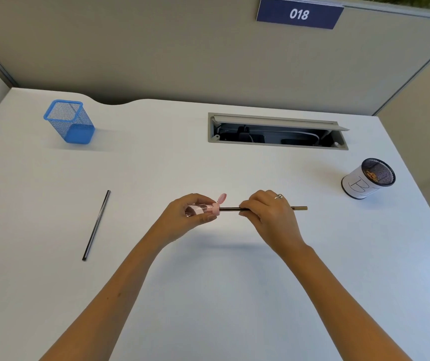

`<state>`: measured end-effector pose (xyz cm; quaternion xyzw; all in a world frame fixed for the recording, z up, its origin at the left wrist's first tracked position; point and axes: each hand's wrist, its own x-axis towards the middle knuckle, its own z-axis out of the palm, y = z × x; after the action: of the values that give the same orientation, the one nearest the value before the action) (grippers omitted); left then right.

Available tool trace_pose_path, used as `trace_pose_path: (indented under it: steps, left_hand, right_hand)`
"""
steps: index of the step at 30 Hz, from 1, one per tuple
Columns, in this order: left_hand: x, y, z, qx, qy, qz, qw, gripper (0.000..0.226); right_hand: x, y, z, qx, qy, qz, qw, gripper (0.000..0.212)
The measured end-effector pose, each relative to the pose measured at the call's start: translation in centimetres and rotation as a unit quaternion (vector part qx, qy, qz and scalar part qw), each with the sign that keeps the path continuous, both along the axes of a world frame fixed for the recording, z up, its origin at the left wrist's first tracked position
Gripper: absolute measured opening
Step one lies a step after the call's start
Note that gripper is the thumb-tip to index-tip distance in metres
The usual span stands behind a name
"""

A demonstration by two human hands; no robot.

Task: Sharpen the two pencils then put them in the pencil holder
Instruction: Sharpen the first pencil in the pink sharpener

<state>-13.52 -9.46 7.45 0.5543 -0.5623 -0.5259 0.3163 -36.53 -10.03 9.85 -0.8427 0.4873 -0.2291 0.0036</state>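
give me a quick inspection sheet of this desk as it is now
surface: white desk, bare in front of the arms
job's things: one pencil held level, its tip in the pink sharpener; second pencil lying loose at left; blue mesh holder upright at far left
clutter: round mesh cup wrapped in paper at right, something inside it
hands: left hand grips the sharpener; right hand grips the pencil
cables: some inside the open cable tray
surroundings: grey partition with sign 018
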Motion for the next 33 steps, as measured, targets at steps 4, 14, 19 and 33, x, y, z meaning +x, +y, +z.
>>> trace_pose_path:
  steps: [4,14,19,33]
  left_hand:
    - [0.3,0.1,0.2,0.052,0.002,-0.039,0.998,0.02]
    - [0.5,0.1,0.3,0.083,-0.016,-0.045,0.995,0.051]
    - [0.2,0.4,0.3,0.052,-0.025,-0.036,0.998,0.04]
    - [0.5,0.3,0.7,-0.021,-0.04,-0.053,0.998,0.022]
  right_hand:
    - [-0.2,-0.2,0.3,-0.018,0.006,0.006,1.0,0.003]
    - [-0.5,-0.8,0.7,-0.016,0.004,0.061,0.998,0.012]
    - [-0.3,-1.2,1.3,0.054,0.005,0.052,0.997,0.012]
    - [-0.1,-1.8,3.2,0.301,0.094,0.036,0.948,0.025]
